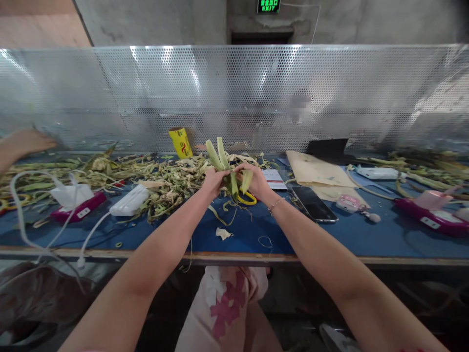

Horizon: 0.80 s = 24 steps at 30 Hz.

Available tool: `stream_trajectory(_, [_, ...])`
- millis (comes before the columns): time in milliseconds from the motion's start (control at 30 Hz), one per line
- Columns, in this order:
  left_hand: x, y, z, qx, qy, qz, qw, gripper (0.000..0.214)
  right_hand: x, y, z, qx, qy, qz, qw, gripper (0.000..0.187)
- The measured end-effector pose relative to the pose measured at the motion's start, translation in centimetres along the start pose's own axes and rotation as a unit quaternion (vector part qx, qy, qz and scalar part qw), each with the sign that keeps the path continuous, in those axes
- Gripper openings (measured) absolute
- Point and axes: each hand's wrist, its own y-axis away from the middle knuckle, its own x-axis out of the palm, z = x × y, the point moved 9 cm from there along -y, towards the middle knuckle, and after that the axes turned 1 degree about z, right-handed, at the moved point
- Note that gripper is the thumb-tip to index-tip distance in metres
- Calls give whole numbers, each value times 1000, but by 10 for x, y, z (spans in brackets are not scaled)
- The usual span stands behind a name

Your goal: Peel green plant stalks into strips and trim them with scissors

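Both my hands meet above the blue table, holding a bundle of folded green leaf strips (222, 155) between them. My left hand (215, 180) pinches the bundle from the left, two flat ends standing up above its fingers. From the other side, my right hand (257, 180) grips it with bent fingers, and more strips hang below. A yellow scissors handle (247, 198) lies on the table just under my right hand. Behind and left of my hands spreads a heap of dried leaf scraps (170, 188). A torn pale scrap (223, 233) lies nearer the front edge.
A white power bank (130, 199) and a magenta power strip (78, 208) with cables are at left. On the right lie a black phone (315, 204), brown paper (318, 168) and a pink earphone case (348, 203). A perforated metal screen (234, 98) rises behind. Another person's hand (34, 141) reaches in at far left.
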Motion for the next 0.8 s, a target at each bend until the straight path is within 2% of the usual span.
stream_trajectory(100, [6,3,-2,7,-25,21,999,23,-7,-2,-24,76,12,-50,996,14])
stream_trajectory(167, [10,3,-2,17,-44,34,998,23,-6,-1,-36,118,-17,-65,991,15])
stream_trajectory(300, [10,0,-8,90,-131,34,987,24,7,-2,-35,110,-148,-29,982,24])
stream_trajectory(400, [14,1,-14,140,-154,53,977,25,7,-2,-30,99,-156,-26,983,22])
stream_trajectory(567, [23,6,-5,70,-59,92,992,30,0,-2,-42,122,-102,-58,986,14])
stream_trajectory(700, [23,8,-7,66,-48,82,993,24,3,-2,-50,137,-124,-65,981,17])
stream_trajectory(800, [18,6,-9,81,-77,56,992,19,5,-2,-44,123,-117,-48,984,18])
